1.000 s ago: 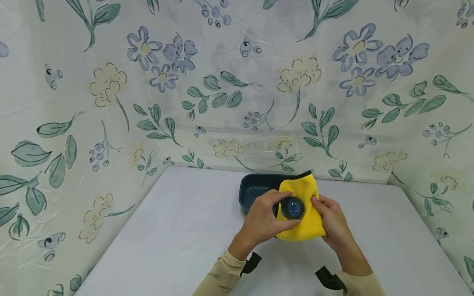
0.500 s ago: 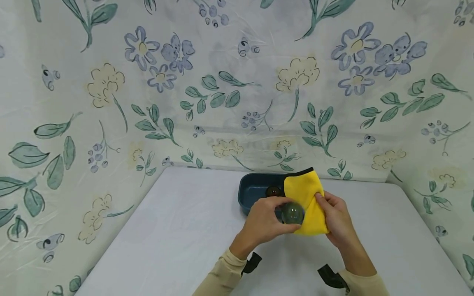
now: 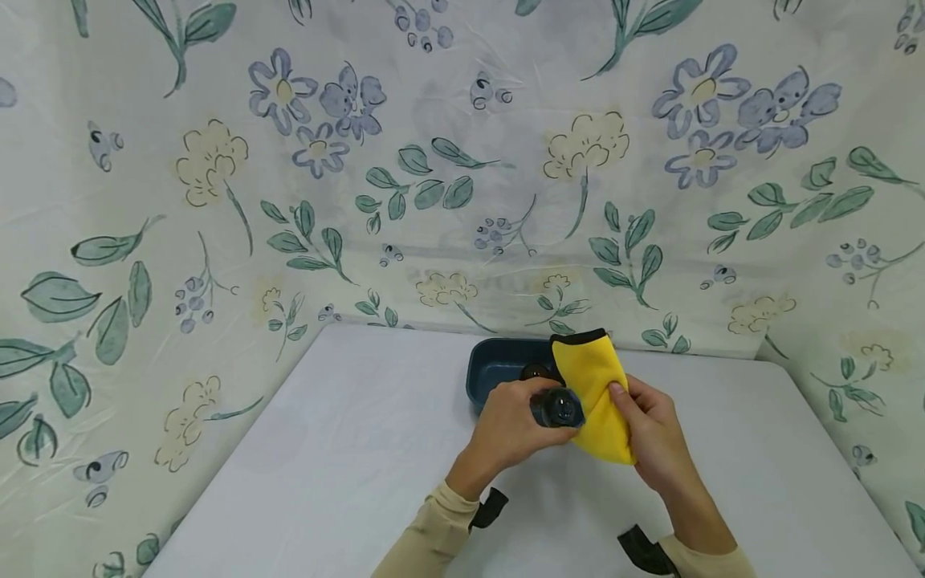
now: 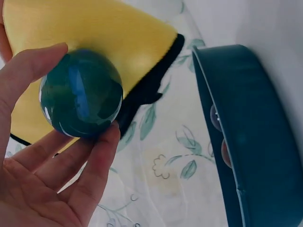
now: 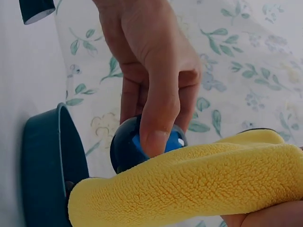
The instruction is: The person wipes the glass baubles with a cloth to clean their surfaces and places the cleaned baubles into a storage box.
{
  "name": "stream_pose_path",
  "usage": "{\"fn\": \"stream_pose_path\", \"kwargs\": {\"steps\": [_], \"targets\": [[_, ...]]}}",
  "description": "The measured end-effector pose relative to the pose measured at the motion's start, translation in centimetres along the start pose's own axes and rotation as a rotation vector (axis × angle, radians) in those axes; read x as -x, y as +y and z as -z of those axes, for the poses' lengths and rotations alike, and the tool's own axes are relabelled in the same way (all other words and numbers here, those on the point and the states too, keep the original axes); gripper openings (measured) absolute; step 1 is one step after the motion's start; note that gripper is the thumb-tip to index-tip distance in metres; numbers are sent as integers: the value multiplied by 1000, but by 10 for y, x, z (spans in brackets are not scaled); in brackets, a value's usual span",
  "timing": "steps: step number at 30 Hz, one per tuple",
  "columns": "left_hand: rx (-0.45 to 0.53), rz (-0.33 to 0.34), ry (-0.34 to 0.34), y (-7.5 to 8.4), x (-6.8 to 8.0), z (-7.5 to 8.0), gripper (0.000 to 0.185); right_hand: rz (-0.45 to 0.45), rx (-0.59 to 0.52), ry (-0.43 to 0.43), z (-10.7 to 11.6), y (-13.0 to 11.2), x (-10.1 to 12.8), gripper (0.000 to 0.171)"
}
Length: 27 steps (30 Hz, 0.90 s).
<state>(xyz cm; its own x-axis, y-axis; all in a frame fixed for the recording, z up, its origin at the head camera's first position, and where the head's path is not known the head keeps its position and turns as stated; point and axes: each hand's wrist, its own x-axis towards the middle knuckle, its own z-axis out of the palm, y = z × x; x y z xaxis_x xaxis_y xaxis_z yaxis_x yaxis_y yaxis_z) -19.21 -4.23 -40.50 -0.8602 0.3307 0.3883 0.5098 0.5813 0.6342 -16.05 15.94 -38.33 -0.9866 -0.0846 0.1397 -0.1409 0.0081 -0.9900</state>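
My left hand (image 3: 502,433) holds a clear glass ball (image 3: 562,408) between thumb and fingertips, over the table. In the left wrist view the ball (image 4: 80,94) looks blue-green and glossy, the thumb at its upper side and the fingers beneath. To the right of it, my right hand (image 3: 658,433) pinches a yellow cloth (image 3: 596,385) with black edging, thumb in front, most fingers hidden behind. The cloth hangs close beside the ball. The right wrist view shows the cloth's fluffy pile (image 5: 189,184) overlapping the lower part of the ball (image 5: 125,146).
A dark teal rectangular tub (image 3: 480,377) stands at the back of the white table (image 3: 347,449), just beyond the hands. A dark round ball (image 3: 535,372) shows inside it, partly covered by the left hand. A floral curtain (image 3: 405,120) surrounds the table's back and sides.
The glass ball has shifted slightly left, from in front of the cloth to its left edge. The cloth has turned and looks narrower, uncovering a dark ball in the tub.
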Motion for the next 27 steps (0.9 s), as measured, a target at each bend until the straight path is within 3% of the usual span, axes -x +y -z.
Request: {"fn": "stream_pose_path", "kwargs": {"steps": [10, 18, 27], "targets": [[121, 40, 46, -8, -2, 0, 53, 41, 80, 5, -5, -3, 4, 41], [192, 99, 143, -9, -3, 5, 54, 38, 109, 4, -9, 1, 4, 39], [303, 103, 243, -10, -2, 7, 57, -27, 48, -39, -14, 8, 1, 44]]}}
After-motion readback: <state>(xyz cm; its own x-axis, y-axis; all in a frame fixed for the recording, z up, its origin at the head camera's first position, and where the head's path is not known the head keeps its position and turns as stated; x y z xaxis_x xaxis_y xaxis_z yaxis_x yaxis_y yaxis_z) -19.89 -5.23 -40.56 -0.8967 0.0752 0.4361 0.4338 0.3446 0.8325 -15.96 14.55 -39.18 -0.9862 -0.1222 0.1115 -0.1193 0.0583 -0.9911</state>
